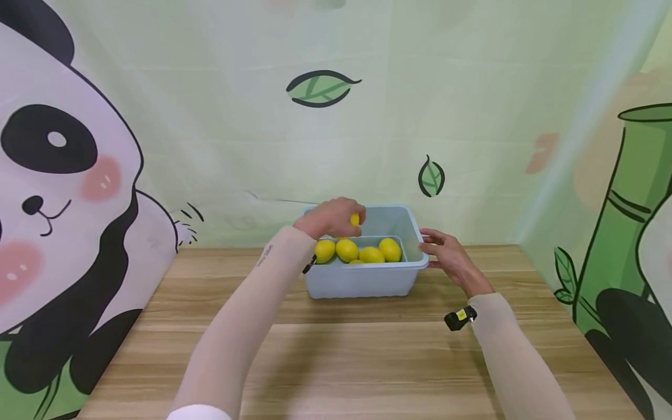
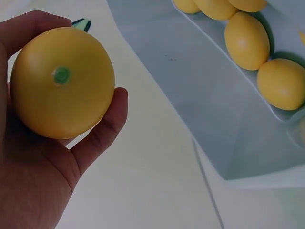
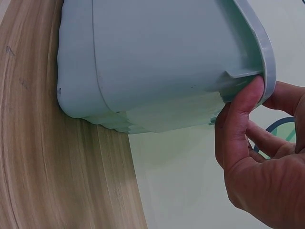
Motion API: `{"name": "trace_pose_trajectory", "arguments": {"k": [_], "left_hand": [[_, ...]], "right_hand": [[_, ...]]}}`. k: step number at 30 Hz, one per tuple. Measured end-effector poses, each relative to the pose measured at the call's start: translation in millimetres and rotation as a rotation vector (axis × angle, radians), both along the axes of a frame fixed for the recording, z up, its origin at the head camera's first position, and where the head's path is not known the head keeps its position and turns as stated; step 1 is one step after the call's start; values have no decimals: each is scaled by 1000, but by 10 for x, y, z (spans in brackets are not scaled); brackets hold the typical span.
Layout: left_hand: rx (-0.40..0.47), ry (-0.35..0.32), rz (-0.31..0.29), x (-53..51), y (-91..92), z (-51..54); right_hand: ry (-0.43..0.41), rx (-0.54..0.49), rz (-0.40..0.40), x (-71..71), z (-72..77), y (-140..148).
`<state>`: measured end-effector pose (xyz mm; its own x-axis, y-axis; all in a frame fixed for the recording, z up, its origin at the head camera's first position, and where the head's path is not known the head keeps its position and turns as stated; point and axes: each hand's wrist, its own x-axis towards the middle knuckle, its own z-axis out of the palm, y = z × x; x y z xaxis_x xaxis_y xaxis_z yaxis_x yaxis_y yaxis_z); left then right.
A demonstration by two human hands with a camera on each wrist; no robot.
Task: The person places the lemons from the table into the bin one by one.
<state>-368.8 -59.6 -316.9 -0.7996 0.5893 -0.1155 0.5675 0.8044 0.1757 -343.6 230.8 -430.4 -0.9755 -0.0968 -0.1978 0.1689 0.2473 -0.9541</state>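
Observation:
My left hand (image 1: 333,217) is raised over the left part of a light blue plastic bin (image 1: 362,281), gripping a lemon (image 1: 355,219). In the left wrist view, the fingers and thumb curl round this yellow lemon (image 2: 62,83), and a green spot marks its near end. Several more lemons (image 1: 371,255) lie on the bottom of the bin. At the bin's right side, my right hand (image 1: 447,252) holds the rim. The right wrist view has that hand (image 3: 257,138) pinching the rim (image 3: 267,52) of the bin's outer wall.
The bin stands on a wood-grain table (image 1: 346,356), near its back edge. Behind it hangs a pale green backdrop (image 1: 226,116) with printed leaves. A printed panda (image 1: 63,175) is at the left and printed bamboo (image 1: 630,204) at the right.

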Motion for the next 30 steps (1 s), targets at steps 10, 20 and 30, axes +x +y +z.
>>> {"name": "trace_pose_trajectory", "arguments": {"k": [10,20,30], "left_hand": [[7,-70,65,-146,-34,-49],[-4,-135,100,-211,-37,-122],[9,-171,135,-222,-77,-147]], "right_hand": [[-3,2,3,9,11,-1],[-5,0,10,6,24,-31],[-3,-3,7,10,24,-37]]}}
